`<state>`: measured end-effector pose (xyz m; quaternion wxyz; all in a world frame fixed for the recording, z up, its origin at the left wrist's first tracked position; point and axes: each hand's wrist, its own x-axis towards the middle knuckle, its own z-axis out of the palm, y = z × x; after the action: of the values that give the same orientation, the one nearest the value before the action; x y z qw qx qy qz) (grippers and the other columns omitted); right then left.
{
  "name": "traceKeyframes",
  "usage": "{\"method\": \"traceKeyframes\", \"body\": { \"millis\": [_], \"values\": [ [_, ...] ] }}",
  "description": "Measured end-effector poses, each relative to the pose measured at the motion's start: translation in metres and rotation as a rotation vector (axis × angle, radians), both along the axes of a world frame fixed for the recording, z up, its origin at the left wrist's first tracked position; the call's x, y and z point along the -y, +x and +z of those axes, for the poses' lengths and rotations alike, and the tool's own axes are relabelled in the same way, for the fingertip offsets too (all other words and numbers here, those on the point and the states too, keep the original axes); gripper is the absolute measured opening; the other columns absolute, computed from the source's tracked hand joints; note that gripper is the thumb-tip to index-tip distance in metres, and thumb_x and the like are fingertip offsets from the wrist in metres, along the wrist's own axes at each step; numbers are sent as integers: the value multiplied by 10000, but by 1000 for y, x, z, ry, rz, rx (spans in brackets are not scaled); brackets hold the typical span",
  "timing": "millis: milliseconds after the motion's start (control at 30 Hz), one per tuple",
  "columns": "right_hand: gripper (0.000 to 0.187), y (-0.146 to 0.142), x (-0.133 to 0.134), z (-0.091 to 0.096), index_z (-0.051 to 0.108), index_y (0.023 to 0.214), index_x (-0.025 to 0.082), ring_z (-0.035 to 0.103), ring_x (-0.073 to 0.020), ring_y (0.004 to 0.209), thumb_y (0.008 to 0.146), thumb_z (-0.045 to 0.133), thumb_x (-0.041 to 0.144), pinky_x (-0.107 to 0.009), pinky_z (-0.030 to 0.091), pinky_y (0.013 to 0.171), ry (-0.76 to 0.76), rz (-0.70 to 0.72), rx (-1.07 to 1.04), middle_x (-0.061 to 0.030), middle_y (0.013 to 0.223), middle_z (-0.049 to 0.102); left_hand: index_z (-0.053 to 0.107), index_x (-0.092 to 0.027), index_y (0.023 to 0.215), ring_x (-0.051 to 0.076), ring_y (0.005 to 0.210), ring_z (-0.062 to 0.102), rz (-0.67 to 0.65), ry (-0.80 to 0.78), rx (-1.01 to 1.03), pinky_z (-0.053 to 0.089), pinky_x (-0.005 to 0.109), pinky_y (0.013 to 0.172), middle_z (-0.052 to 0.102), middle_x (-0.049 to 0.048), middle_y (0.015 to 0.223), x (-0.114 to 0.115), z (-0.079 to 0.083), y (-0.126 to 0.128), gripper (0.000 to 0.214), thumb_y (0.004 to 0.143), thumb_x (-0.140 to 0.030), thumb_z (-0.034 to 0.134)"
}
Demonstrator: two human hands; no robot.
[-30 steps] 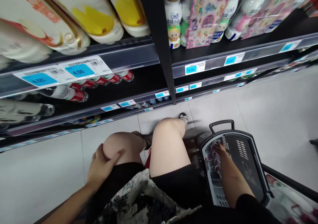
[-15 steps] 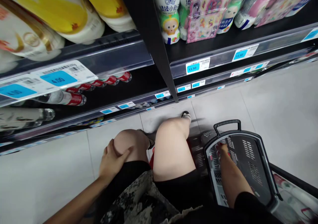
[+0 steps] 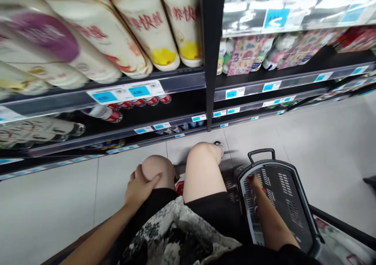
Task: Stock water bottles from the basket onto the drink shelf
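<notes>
My left hand (image 3: 140, 186) rests cupped over my left knee (image 3: 154, 169), fingers spread flat and holding nothing. My right hand (image 3: 257, 190) reaches down into a dark grey shopping basket (image 3: 293, 202) on the floor to my right. Its red-nailed fingers curl against the basket's left wall near the rim. The basket's handle (image 3: 261, 152) lies folded at its far end. I am crouched before black store shelves.
Large white drink bottles (image 3: 141, 34) lie on the upper left shelf above blue price tags (image 3: 126, 92). Red-capped bottles (image 3: 129, 105) fill the shelf below. Small bottles with sticker packs (image 3: 243, 55) stand right of the black upright (image 3: 210, 53). A grey tiled floor (image 3: 323, 139) stretches right.
The view has tilted upward and shows a higher shelf. Both hands stay where they were, the left on the knee and the right in the basket.
</notes>
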<state>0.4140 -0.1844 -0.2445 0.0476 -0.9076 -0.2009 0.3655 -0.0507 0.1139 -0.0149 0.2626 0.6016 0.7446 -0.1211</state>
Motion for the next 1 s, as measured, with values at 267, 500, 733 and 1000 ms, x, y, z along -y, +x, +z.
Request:
{"method": "traceKeyframes", "body": {
  "millis": [267, 500, 733, 1000],
  "values": [
    [199, -5, 18, 70, 624, 825, 176, 681, -269, 854, 701, 775, 210, -334, 439, 786, -45, 270, 52, -95, 797, 672, 178, -126, 1622, 455, 1343, 473, -10, 26, 77, 398, 528, 1114, 354, 227, 1556, 15, 9, -6, 1052, 825, -712, 534],
    [231, -27, 8, 168, 655, 947, 192, 670, -243, 871, 798, 665, 368, -281, 349, 695, -56, 543, 210, -101, 916, 723, 192, -122, 1617, 466, 1384, 412, -22, 79, 150, 356, 553, 1136, 277, 236, 1602, 29, 16, -7, 1026, 837, -661, 582],
    [193, -62, -16, 306, 627, 842, 210, 617, -182, 668, 784, 674, 388, -257, 287, 617, 227, 603, 402, -38, 720, 689, 383, -124, 1526, 314, 1488, 317, -48, 348, 621, 258, 430, 1235, 340, 177, 1596, 71, 36, 29, 702, 907, -413, 548],
    [220, -139, -59, 406, 720, 926, 201, 580, -126, 595, 764, 690, 345, -233, 377, 623, 825, 794, 433, -6, 674, 665, 580, -156, 1328, 277, 1263, 571, 479, -563, 1316, 449, 363, 1014, 551, 148, 1452, 103, 4, 61, 546, 900, -493, 530]
  ]
}}
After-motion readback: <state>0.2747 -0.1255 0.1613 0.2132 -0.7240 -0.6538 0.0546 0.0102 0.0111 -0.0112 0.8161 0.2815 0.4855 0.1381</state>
